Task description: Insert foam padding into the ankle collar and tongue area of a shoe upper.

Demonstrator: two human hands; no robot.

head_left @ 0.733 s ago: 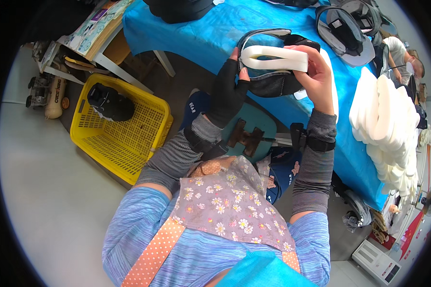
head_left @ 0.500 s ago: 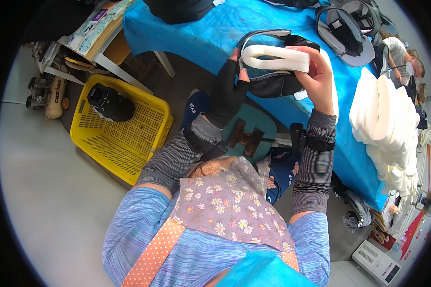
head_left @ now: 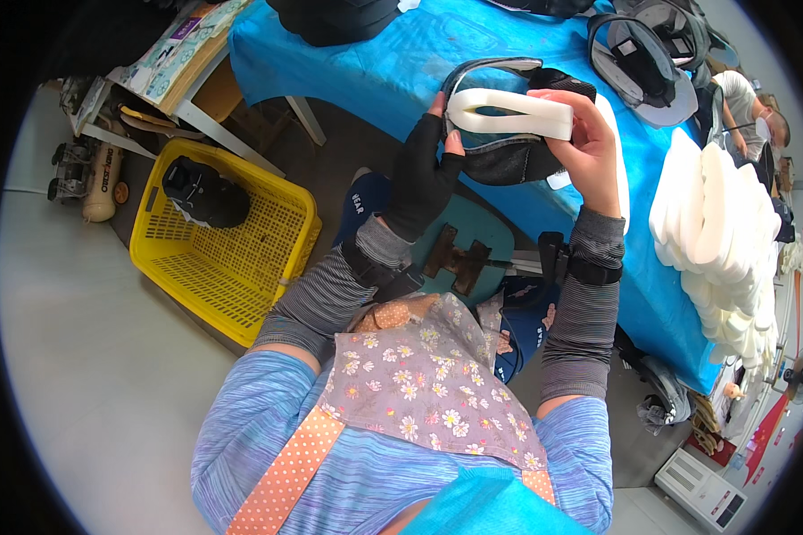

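Observation:
My left hand [head_left: 426, 169], in a black glove with bare fingertips, grips the near-left rim of a black cap-like fabric piece [head_left: 509, 165] with a pale edge. Its thumb and fingers pinch that edge. A thick white foam strip [head_left: 526, 109], bent double into a narrow loop, lies across the opening of the black piece. My bare right hand [head_left: 589, 147] holds the strip's two ends together between thumb and fingers. The loop's rounded end points left, close to my left fingertips. Part of the black piece is hidden behind the foam and my right hand.
A blue-covered table [head_left: 375, 76] spans the far side. Stacked white foam strips [head_left: 714, 214] stand at its right edge; grey-and-black caps [head_left: 642, 71] lie behind them. A yellow basket [head_left: 227, 308] holding a black item [head_left: 205, 192] sits left on the floor. Another person [head_left: 745, 107] works far right.
The foam loop has shifted slightly left and down relative to the black piece, with my right hand moving along. My left hand keeps its place on the rim.

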